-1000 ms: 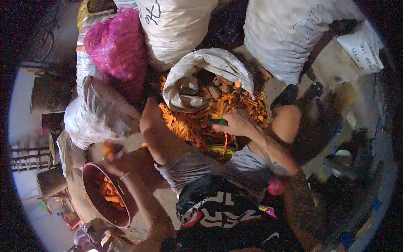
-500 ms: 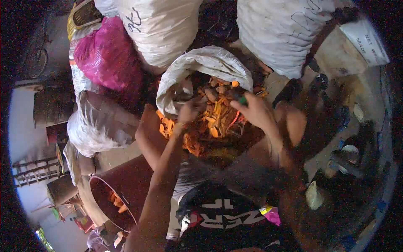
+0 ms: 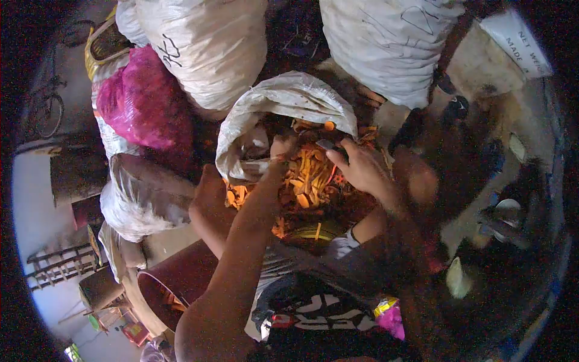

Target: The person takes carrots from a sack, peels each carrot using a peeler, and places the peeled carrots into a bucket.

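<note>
A white woven sack lies with its rolled mouth toward me, dark root pieces inside. Orange root slices are heaped at its opening. My left hand reaches into the sack mouth; its fingers are hidden in shadow among the roots. My right hand, just right of the heap, is closed round a small knife, whose flat grey blade points left over the slices. The knife's handle is mostly covered by the fingers. A round orange slice lies by the sack's far inner edge.
Full white sacks and a pink sack stand behind. At lower left a dark red tub holds orange pieces. More orange slices lie beside my knee. Another person's legs are close on the right.
My left hand has moved up and slightly right, deeper into the sack mouth. My right hand has dropped slightly, with the knife blade now showing. The whole view has shifted a little.
</note>
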`<state>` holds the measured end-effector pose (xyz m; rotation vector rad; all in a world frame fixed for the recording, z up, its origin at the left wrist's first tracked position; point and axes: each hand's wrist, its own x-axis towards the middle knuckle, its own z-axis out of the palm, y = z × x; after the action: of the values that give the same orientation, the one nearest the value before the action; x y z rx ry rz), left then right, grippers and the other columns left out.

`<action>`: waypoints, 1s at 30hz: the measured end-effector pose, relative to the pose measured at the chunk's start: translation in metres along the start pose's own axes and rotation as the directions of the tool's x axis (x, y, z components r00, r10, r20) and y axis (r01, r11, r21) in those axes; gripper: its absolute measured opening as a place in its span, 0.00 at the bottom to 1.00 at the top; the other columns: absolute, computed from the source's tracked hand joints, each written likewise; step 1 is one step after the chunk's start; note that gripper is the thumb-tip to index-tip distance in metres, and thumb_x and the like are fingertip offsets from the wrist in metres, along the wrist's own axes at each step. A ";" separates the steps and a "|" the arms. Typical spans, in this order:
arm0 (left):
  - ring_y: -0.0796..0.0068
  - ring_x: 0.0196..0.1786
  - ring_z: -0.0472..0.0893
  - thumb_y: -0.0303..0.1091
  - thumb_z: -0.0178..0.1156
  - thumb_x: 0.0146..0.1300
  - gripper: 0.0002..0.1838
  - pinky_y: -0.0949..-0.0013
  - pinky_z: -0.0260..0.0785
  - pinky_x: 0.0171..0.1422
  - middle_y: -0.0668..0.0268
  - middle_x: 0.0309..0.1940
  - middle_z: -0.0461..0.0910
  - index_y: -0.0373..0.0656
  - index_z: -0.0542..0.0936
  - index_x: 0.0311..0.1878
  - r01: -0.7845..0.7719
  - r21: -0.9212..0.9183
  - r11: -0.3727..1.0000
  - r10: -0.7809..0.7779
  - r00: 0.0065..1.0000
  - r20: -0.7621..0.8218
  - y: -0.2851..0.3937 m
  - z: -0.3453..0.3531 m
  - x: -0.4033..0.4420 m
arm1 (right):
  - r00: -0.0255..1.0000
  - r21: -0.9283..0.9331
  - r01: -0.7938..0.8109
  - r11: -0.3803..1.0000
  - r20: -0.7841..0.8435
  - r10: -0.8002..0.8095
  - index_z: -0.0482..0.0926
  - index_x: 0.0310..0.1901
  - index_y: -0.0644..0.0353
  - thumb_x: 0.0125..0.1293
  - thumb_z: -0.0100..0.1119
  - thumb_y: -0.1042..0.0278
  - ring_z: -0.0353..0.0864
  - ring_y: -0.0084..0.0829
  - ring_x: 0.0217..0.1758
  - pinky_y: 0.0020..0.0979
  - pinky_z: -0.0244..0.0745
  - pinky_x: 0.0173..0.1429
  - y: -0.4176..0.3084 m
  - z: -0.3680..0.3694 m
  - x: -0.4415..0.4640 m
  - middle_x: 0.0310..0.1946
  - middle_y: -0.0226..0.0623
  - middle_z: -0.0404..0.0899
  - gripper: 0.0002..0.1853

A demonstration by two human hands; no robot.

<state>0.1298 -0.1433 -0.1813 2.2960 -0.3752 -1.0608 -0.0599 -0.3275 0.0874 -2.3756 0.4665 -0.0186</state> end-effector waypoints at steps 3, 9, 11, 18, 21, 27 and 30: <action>0.62 0.59 0.75 0.41 0.53 0.58 0.33 0.62 0.68 0.59 0.54 0.61 0.71 0.38 0.62 0.67 0.036 -0.922 0.386 0.177 0.978 0.112 0.017 -0.030 -0.055 | 0.984 -0.007 0.004 1.000 0.177 -0.003 0.74 0.47 0.64 0.68 0.47 0.41 0.80 0.56 0.43 0.47 0.73 0.46 -0.014 -0.003 0.006 0.36 0.56 0.80 0.28; 0.69 0.58 0.72 0.43 0.50 0.59 0.32 0.69 0.62 0.62 0.62 0.57 0.73 0.36 0.66 0.64 -0.089 -0.992 0.093 0.388 0.921 -0.046 0.101 -0.085 -0.220 | 0.993 -0.049 -0.001 0.999 0.119 0.007 0.75 0.49 0.64 0.65 0.53 0.41 0.81 0.52 0.40 0.44 0.73 0.43 -0.037 0.024 0.000 0.35 0.54 0.80 0.29; 0.70 0.56 0.73 0.44 0.53 0.58 0.31 0.69 0.63 0.61 0.63 0.56 0.73 0.36 0.67 0.62 -0.135 -0.974 0.181 0.460 0.887 -0.037 0.078 -0.082 -0.224 | 0.983 0.009 0.056 0.998 0.175 -0.057 0.75 0.49 0.63 0.63 0.56 0.41 0.81 0.49 0.40 0.42 0.73 0.44 -0.053 0.021 -0.005 0.35 0.53 0.80 0.29; 0.74 0.47 0.76 0.46 0.53 0.58 0.30 0.71 0.67 0.51 0.64 0.50 0.77 0.36 0.70 0.60 -0.112 -0.970 0.218 0.436 0.900 -0.006 0.056 -0.073 -0.259 | 0.869 0.280 0.490 0.826 -0.074 -0.490 0.76 0.48 0.63 0.57 0.66 0.47 0.80 0.38 0.44 0.39 0.72 0.48 -0.046 0.083 -0.008 0.38 0.44 0.81 0.28; 0.76 0.43 0.75 0.46 0.53 0.58 0.28 0.71 0.68 0.44 0.67 0.48 0.77 0.41 0.72 0.60 -0.085 -0.977 0.197 0.517 0.855 0.030 0.049 -0.072 -0.260 | 0.882 0.178 0.398 0.900 0.195 -0.429 0.75 0.50 0.65 0.59 0.64 0.48 0.79 0.37 0.43 0.37 0.71 0.48 -0.047 0.086 -0.014 0.39 0.45 0.81 0.27; 0.76 0.41 0.74 0.44 0.52 0.61 0.25 0.70 0.68 0.44 0.68 0.45 0.76 0.44 0.71 0.60 -0.012 -0.989 0.150 0.533 0.843 0.070 0.026 -0.063 -0.256 | 0.884 0.242 0.242 0.940 0.345 -0.317 0.73 0.54 0.65 0.59 0.59 0.41 0.72 0.51 0.55 0.44 0.69 0.57 -0.064 0.080 -0.020 0.50 0.52 0.74 0.34; 0.76 0.42 0.74 0.44 0.53 0.61 0.28 0.72 0.68 0.46 0.69 0.47 0.76 0.41 0.69 0.62 0.091 -0.996 -0.017 0.340 0.937 0.080 0.045 -0.066 -0.275 | 0.941 0.031 0.261 0.965 0.213 -0.262 0.73 0.49 0.66 0.60 0.59 0.41 0.74 0.48 0.47 0.43 0.69 0.49 -0.077 0.070 -0.026 0.43 0.53 0.75 0.31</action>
<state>0.0024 -0.0241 0.0459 0.6635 0.1337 -1.0134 -0.0491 -0.2211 0.0873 -2.3864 0.0454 0.1166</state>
